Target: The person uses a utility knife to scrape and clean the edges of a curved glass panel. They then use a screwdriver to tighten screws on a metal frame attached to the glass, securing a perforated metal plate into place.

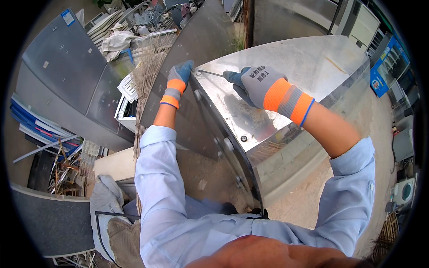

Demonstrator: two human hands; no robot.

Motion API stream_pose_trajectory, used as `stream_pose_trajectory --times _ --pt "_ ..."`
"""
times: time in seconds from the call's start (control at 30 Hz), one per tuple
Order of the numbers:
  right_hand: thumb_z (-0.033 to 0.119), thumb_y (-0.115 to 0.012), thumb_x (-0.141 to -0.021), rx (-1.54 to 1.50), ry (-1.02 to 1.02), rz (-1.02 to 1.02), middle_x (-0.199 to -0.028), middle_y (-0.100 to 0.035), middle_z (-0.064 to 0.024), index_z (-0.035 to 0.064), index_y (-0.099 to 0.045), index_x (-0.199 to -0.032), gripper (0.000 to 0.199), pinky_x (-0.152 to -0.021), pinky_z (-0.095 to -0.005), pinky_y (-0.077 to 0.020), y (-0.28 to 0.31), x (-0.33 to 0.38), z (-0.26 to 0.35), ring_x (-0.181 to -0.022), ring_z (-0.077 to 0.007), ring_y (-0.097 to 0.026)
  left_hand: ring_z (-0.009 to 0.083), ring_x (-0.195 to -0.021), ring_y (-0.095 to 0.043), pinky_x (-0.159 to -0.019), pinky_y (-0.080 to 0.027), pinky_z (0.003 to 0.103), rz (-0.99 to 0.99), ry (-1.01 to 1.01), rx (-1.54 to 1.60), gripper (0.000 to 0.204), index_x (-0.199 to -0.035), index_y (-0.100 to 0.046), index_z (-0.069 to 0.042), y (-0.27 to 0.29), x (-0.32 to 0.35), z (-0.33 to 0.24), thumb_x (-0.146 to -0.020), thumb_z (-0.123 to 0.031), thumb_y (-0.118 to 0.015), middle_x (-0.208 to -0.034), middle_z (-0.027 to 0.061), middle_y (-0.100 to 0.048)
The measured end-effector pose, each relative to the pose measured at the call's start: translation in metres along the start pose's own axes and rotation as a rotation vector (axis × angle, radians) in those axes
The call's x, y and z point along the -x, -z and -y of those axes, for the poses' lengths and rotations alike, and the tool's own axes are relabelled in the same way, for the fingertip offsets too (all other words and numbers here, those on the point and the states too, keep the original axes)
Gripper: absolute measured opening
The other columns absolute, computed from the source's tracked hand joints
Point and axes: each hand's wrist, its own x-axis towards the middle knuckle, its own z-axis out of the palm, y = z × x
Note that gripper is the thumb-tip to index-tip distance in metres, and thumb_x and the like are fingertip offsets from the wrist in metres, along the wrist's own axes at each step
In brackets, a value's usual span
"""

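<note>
A screwdriver (212, 73) is in my right hand (255, 85), its fingers closed round the handle. The thin shaft points left, with its tip at a small round fitting (199, 73) near the corner of a shiny metal panel (290, 58). At that corner my left hand (177, 80) is closed on the panel's edge; its fingertips are partly hidden. Both hands wear grey-blue work gloves with orange cuffs. Nearer to me, a dark round fitting (244, 138) sits on the same panel, and pale round feet (229, 144) line its dark left side.
Large grey appliance panels (62, 62) stand on the left, beside a twig broom (149, 62). Scrap (138, 31) is heaped behind. Blue and white strips (42, 129) and a grey sack (105, 196) lie at left. On the right are a blue-framed cabinet (385, 67) and a washing machine (403, 191).
</note>
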Motion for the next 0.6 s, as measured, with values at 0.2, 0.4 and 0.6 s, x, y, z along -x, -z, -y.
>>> stream_pose_trajectory --times 0.2,0.4,0.6 --pt "0.021 -0.046 -0.094 -0.182 -0.114 -0.071 -0.103 -0.067 -0.0155 0.0143 -0.053 -0.129 0.037 -0.077 -0.0445 -0.0514 -0.014 -0.048 0.019 -0.09 -0.0339 -0.065 0.0288 -0.086 -0.056 -0.077 -0.045 0.035 -0.2 0.183 0.088 0.065 -0.115 -0.061 0.002 0.009 0.022 0.002 -0.092 -0.056 -0.043 -0.101 0.0134 -0.064" --pt "0.023 -0.05 -0.093 -0.422 -0.043 -0.336 -0.104 -0.068 -0.0156 0.0102 -0.058 -0.124 0.035 -0.082 -0.0419 -0.0509 -0.038 0.009 -0.033 -0.091 -0.0349 -0.065 0.0119 -0.066 -0.045 -0.06 -0.034 0.024 -0.052 0.323 0.374 0.063 -0.107 -0.064 -0.003 0.038 0.019 -0.027 -0.087 -0.061 -0.053 -0.082 0.003 -0.057" --pt "0.021 -0.051 -0.093 -0.459 0.028 -0.228 -0.111 -0.067 -0.0135 0.0099 -0.055 -0.129 0.038 -0.087 -0.0384 -0.0498 -0.029 0.028 -0.024 -0.097 -0.0321 -0.064 0.0165 -0.069 -0.046 -0.066 -0.036 0.029 0.073 0.275 0.341 0.065 -0.098 -0.067 -0.001 0.005 0.011 -0.023 -0.085 -0.064 -0.051 -0.074 0.0063 -0.055"
